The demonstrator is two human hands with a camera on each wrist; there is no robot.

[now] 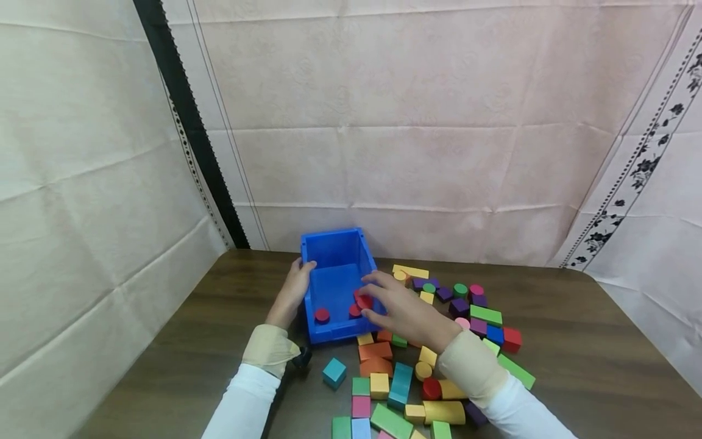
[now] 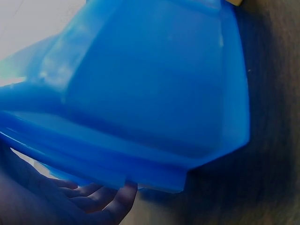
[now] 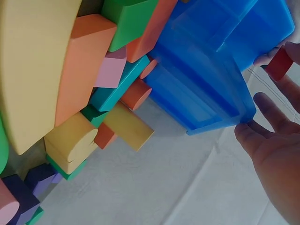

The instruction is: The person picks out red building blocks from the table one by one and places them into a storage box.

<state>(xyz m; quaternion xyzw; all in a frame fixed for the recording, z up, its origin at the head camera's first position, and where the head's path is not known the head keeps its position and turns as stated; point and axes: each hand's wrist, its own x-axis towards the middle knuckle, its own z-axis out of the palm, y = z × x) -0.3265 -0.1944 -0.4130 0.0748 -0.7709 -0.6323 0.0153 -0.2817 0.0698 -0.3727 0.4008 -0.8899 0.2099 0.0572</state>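
Observation:
A blue plastic bin (image 1: 336,274) stands tilted at the back of the table, its open top facing me. My left hand (image 1: 296,286) grips its left rim, thumb over the edge. In the left wrist view, the fingers (image 2: 123,199) curl against the blue wall from outside. My right hand (image 1: 403,308) reaches over the bin's right side. Between its thumb and a finger sits a small red block (image 3: 280,64), and other fingertips touch the bin's rim in the right wrist view. Red round pieces lie inside the bin, one at the left (image 1: 322,315) and another (image 1: 355,311) under my right fingers.
Many coloured blocks spread across the table right and front of the bin, among them a teal block (image 1: 400,385), a yellow cylinder (image 1: 444,413) and a red cube (image 1: 512,339). A lone teal cube (image 1: 334,372) lies near my left wrist. White cloth (image 1: 428,134) hangs behind.

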